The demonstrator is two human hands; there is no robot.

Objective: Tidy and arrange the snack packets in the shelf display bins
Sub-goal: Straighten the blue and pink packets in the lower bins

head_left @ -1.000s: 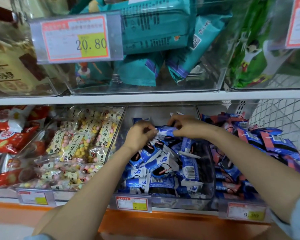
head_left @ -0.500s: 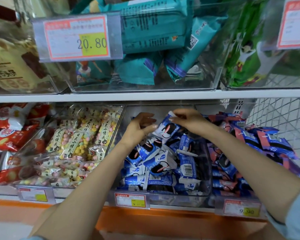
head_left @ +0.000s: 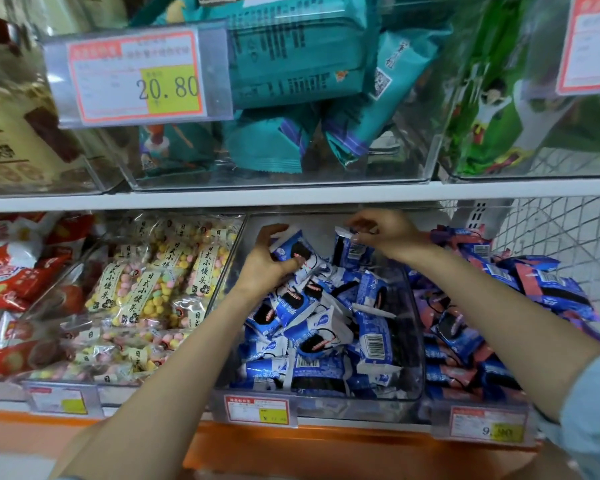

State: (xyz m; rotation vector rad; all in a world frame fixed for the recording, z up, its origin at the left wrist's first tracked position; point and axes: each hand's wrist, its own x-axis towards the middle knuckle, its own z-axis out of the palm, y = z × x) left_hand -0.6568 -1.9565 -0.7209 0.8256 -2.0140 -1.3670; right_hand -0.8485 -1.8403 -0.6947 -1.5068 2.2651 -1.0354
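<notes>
Deep in the clear plastic shelf bin (head_left: 361, 407), left hand's (head_left: 267, 268) grip wraps a blue-and-white foil packet (head_left: 293, 247), right hand (head_left: 388, 233) pinches a second packet (head_left: 352, 251) alongside.

The clear bin (head_left: 326, 407) holds blue-and-white packets (head_left: 312, 327) printed with a dark biscuit and black barcodes. Left of that bin lie see-through packets (head_left: 146, 292) of pink, yellow and pale green balls, with cream strips bearing black characters; right of it lie blue packets with pink-red ends (head_left: 534, 282). Above the bin are teal packets (head_left: 291, 64) and a white price tag (head_left: 136, 77) edged red with a yellow block, and below it runs an orange band (head_left: 291, 445).
</notes>
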